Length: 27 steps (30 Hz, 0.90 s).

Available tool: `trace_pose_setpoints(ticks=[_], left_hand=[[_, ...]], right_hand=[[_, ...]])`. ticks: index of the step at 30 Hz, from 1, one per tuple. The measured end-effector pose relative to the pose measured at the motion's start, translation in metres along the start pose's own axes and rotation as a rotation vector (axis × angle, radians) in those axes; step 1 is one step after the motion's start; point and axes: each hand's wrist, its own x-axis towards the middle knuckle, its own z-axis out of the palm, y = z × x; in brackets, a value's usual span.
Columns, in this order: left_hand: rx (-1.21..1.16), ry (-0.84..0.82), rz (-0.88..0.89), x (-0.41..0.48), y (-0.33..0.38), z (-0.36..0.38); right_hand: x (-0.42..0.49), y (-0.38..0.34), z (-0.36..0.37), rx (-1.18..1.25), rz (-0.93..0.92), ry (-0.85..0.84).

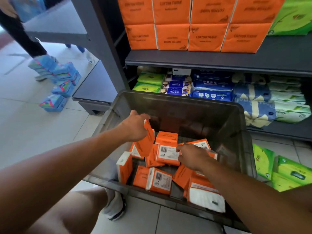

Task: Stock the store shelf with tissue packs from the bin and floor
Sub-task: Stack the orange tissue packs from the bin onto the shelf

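Observation:
A dark translucent bin (170, 102) stands on the floor before the shelf, with several orange tissue packs loose inside. My left hand (135, 125) grips one orange pack (148, 141) by its top edge and holds it upright above the pile. My right hand (192, 157) reaches into the bin with curled fingers on another orange pack (167, 153) that shows a barcode label. Stacked orange packs (190, 24) fill the upper shelf (219, 60).
The lower shelf holds green, blue and white tissue packs (214, 88). Green packs (283, 171) lie on the floor right of the bin. A stack of blue packs (59, 81) and a person's leg (22, 38) stand at the left. My shoe (114, 205) is by the bin's front.

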Motion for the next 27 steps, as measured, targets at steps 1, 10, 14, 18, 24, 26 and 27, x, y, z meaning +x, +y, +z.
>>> trace_pose_setpoints(ticks=[1, 10, 14, 18, 24, 26, 27], left_hand=[[-0.053, -0.002, -0.005, -0.003, -0.003, -0.004], [-0.397, -0.072, -0.183, -0.001, -0.026, -0.02], [-0.43, -0.047, -0.146, 0.008, -0.025, -0.023], [-0.349, 0.037, -0.047, 0.012, -0.024, -0.02], [-0.356, 0.053, -0.016, 0.02, -0.033, -0.014], [-0.34, 0.034, -0.028, 0.023, -0.037, -0.011], [-0.333, 0.021, -0.04, 0.024, -0.039, -0.01]], right_hand=[[0.004, 0.0, 0.0, -0.041, -0.011, -0.022], [0.043, 0.011, 0.011, -0.343, -0.16, -0.152], [0.058, 0.008, 0.026, -0.364, -0.21, -0.163], [0.07, 0.004, 0.046, -0.398, -0.303, -0.157], [0.078, 0.0, 0.057, -0.407, -0.349, -0.174], [0.082, 0.002, 0.058, -0.427, -0.346, -0.171], [0.084, 0.003, 0.06, -0.442, -0.344, -0.171]])
